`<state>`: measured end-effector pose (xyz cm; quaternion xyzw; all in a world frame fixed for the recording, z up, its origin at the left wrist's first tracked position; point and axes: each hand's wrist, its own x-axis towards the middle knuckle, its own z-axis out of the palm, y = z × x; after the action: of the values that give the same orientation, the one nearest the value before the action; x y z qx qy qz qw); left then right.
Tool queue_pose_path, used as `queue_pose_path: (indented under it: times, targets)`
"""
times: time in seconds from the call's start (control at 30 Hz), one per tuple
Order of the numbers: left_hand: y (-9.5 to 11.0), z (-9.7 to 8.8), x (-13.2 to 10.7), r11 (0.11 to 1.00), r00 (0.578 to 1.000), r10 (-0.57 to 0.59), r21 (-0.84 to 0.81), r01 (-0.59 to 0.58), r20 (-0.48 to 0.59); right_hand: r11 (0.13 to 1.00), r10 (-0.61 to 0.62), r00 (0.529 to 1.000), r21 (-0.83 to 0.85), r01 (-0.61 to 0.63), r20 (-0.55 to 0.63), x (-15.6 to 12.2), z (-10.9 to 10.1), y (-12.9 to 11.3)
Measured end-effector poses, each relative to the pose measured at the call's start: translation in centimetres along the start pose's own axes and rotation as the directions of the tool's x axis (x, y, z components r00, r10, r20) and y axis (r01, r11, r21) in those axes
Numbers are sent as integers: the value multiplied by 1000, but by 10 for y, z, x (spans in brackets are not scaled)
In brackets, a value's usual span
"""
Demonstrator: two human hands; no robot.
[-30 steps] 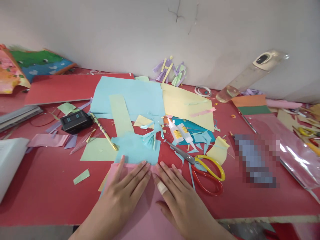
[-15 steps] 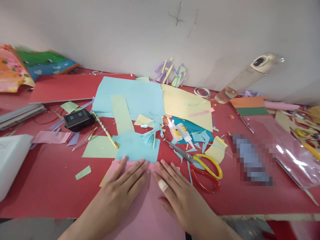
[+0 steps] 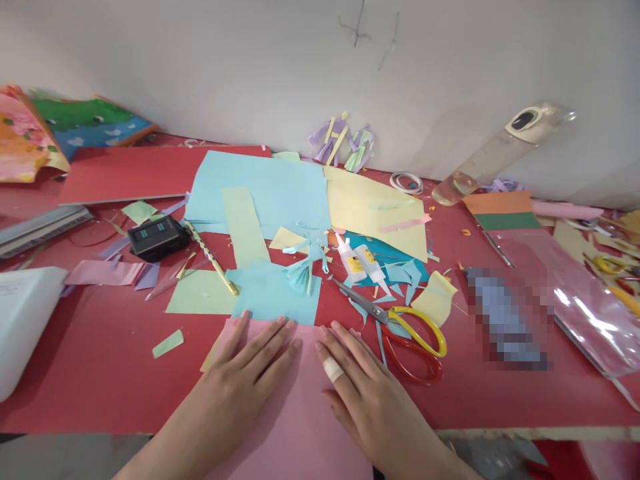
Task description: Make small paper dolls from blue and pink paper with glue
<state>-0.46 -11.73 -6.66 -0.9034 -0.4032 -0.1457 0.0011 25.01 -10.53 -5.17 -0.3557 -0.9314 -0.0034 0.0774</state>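
A sheet of pink paper (image 3: 295,407) runs over the front edge of the red table. My left hand (image 3: 250,367) lies flat on its left part, fingers stretched toward the far edge. On the right part rests my right hand (image 3: 357,373), fingers extended, a white bandage around one of them. Just beyond the fingertips is a light blue sheet (image 3: 270,293), with a small blue paper doll (image 3: 303,267) on it. Scissors (image 3: 385,313) with one yellow and one red handle lie spread beside my right hand. Two white glue bottles (image 3: 360,263) lie behind them.
A black digital clock (image 3: 157,238) and a patterned pencil (image 3: 213,257) are on the left. Blue sheets (image 3: 260,177) and yellow paper (image 3: 373,200) lie farther back. Paper figures (image 3: 340,143) and a clear bottle (image 3: 480,160) lean at the wall. Paper scraps litter the table.
My right hand has shifted slightly to the right on the pink paper. My left hand stays nearly where it was; the camera view has moved a little.
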Motion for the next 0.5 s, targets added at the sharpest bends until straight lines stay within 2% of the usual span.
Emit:
queue_pose_path:
  times: [0.2, 0.5]
  targets:
    - [-8, -7, -2, 999, 997, 50, -4, -49, 58, 1000, -4, 1000, 30, 4, 19, -1, -3, 1]
    - [-12, -13, -5, 996, 995, 83, 8, -83, 47, 999, -29, 999, -17, 29, 28, -2, 0, 2]
